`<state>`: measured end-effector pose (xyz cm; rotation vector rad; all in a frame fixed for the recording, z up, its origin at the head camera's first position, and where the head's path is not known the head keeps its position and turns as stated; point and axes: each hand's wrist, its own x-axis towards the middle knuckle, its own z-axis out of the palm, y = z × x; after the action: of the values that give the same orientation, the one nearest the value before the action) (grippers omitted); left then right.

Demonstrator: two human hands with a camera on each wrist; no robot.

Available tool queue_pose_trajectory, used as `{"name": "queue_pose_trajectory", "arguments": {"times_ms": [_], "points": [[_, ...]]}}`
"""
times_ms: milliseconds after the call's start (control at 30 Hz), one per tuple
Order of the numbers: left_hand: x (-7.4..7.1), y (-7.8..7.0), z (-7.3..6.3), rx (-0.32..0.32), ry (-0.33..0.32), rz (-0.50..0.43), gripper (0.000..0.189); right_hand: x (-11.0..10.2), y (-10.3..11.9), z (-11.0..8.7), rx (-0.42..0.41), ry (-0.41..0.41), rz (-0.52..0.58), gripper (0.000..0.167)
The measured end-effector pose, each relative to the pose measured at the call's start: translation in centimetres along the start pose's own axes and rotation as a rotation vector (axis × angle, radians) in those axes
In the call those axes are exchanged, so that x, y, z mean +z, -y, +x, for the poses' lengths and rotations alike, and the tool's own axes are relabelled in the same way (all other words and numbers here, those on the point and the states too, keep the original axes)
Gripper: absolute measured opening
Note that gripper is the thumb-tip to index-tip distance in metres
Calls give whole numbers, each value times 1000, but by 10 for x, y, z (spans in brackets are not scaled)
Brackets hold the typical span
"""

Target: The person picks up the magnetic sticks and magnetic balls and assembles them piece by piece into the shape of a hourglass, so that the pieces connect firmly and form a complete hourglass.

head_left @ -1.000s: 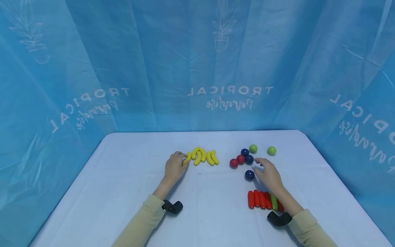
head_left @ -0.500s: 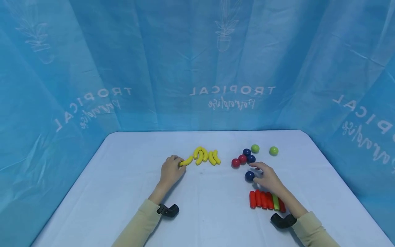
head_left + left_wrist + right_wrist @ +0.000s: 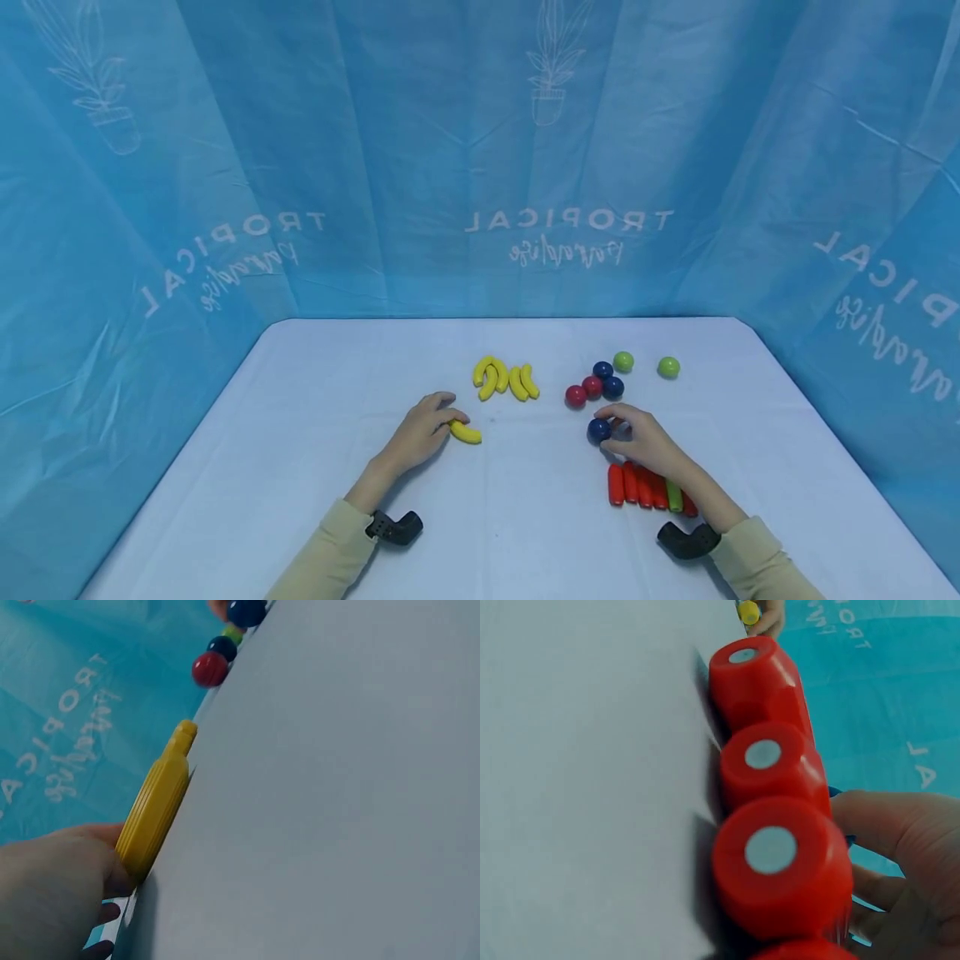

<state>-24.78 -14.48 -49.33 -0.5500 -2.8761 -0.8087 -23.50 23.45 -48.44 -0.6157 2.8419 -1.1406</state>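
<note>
My left hand (image 3: 422,431) pinches a small yellow toy banana (image 3: 467,432) by one end, left of the table's middle. In the left wrist view this banana (image 3: 154,814) points away from the fingers, low over the white cloth. On the other side, my right hand (image 3: 651,443) holds a dark blue ball (image 3: 599,430) between thumb and fingers. Several more bananas (image 3: 501,377) lie together farther back. Two red balls (image 3: 575,397) and two dark blue balls (image 3: 612,387) sit in a cluster behind the right hand.
Several red sticks (image 3: 631,483) and one green stick (image 3: 674,497) lie in a row below my right hand and forearm. White discs mark the ends of the red sticks (image 3: 771,851). Two green balls (image 3: 623,362) are at the back right. Blue curtains (image 3: 465,167) surround the table.
My left hand has taken one banana from the left end of the group and brought it nearer to me. My right hand has closed around the blue ball and shifted it slightly left.
</note>
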Motion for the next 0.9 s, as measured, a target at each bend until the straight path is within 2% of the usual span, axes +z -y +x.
{"name": "queue_pose_trajectory", "arguments": {"times_ms": [100, 200, 267, 367, 500, 567, 767, 900], "points": [[6, -11, -1, -24, -80, 14, 27, 1, 0, 1, 16, 7, 12, 45], [13, -23, -1, -89, -167, 27, 30, 2, 1, 2, 32, 6, 19, 43], [18, -28, -2, -128, -200, 19, 34, 3, 3, 3, 46, 2, 23, 42], [23, -35, -4, -150, -213, -44, 40, 5, 6, 4, 71, -8, 27, 41], [26, -42, -8, -137, -207, -198, 41, 10, 15, 7, 107, -24, 25, 42], [28, -46, -10, -130, -198, -243, 41, 14, 20, 9, 109, -33, 26, 42], [34, -55, -16, -114, -184, -235, 39, 31, 39, 15, 59, -57, 77, 37], [37, -62, -19, -64, -197, -258, 35, 45, 54, 20, 16, -52, 137, 34]]}}
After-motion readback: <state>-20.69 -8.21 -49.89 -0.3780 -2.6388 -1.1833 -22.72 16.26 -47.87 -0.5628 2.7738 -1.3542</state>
